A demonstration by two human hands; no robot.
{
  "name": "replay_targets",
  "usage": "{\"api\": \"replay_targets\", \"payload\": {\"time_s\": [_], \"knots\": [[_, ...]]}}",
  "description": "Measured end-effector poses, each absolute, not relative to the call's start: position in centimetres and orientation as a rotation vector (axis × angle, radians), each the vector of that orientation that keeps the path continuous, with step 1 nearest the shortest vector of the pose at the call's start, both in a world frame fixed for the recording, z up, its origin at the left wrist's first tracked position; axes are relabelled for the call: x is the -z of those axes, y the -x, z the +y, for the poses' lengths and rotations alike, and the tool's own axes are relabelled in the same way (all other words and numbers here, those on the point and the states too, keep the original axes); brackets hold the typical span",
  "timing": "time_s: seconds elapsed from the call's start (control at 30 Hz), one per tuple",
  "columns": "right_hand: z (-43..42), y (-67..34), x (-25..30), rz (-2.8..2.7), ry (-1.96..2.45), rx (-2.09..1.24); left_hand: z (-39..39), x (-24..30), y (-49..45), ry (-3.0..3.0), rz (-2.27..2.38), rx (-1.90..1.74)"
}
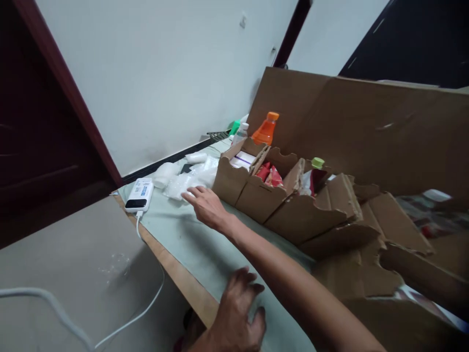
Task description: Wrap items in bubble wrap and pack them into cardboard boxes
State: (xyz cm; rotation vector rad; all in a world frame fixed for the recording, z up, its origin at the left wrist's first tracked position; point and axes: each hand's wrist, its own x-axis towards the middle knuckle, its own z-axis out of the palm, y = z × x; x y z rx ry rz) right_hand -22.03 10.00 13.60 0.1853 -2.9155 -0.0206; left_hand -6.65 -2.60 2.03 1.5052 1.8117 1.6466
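My right hand [208, 208] reaches across the table, fingers stretched out and nothing visible in them. Its fingertips are at the near edge of some clear plastic packaging [179, 187]; whether they touch it I cannot tell. Beside that hand stands a row of cardboard bins, the nearest of them a bin [230, 183] with a white and purple box [242, 160] inside. My left hand [238, 313] is lower down, near the table's front edge, with its fingers loosely bent and apart, slightly blurred, and holding nothing I can see.
A white power bank [139, 194] with a cable lies at the table's left corner. Red packets [269, 174] fill another bin. Behind the bins are an orange bottle [266, 129] and a clear bottle [241, 133], with a tall cardboard panel [351, 127] along the back.
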Motion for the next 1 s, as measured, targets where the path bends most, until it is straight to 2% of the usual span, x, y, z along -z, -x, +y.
{"api": "replay_targets", "payload": {"time_s": [0.17,0.3,0.47,0.63,0.8,1.0], "knots": [[9.0,29.8,-12.5,-2.935,-0.252,0.060,-2.1,-1.8,6.8,-1.441,1.742,-1.675],[9.6,29.5,-12.6,-2.894,-0.263,0.034,-2.0,-1.9,6.5,-1.306,1.685,-1.686],[10.1,19.6,-13.9,-2.647,-0.068,-0.087,-2.7,-3.0,7.5,-0.926,1.515,-1.853],[9.1,5.6,-12.8,-2.412,0.078,-0.119,-3.7,-5.3,9.3,-0.374,0.858,-2.036],[6.0,-4.4,-10.4,-2.586,0.115,-0.072,-3.5,-6.1,7.7,-0.093,0.707,-1.813],[0.1,-12.6,-9.0,-2.590,0.343,-0.314,-3.3,-6.5,5.7,0.007,0.788,-1.624]]}}
